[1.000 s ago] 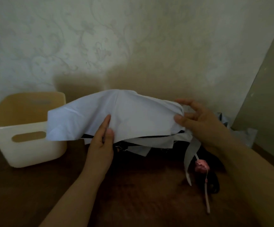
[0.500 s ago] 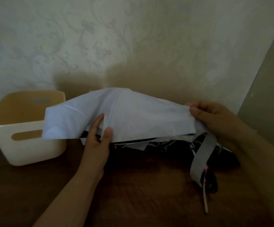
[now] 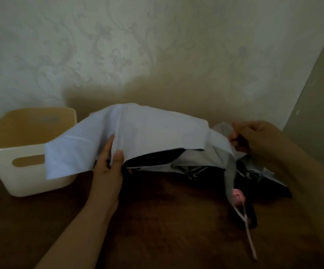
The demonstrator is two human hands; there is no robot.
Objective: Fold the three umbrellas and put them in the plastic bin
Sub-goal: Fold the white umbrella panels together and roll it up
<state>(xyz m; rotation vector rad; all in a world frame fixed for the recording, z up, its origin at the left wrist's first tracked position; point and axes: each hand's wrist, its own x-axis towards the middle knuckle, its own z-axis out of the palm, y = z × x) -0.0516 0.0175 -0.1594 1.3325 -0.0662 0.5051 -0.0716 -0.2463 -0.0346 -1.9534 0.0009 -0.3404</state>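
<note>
Right hand (image 3: 254, 136) shifted, seemingly pinching umbrella (image 3: 147, 133).

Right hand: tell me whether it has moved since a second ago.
Yes. The right hand has shifted rightward along the umbrella, away from the plastic bin, and now pinches the cloth at its right end.

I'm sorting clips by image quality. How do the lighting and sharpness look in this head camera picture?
Head view: dim and warm, with no glare; a broad soft shadow falls on the wall behind the umbrella. The right hand is smeared by motion blur, the left hand is sharper. Wide-angle bending curves the bin and the wall edge at right. The table is dark, its detail murky.
</note>
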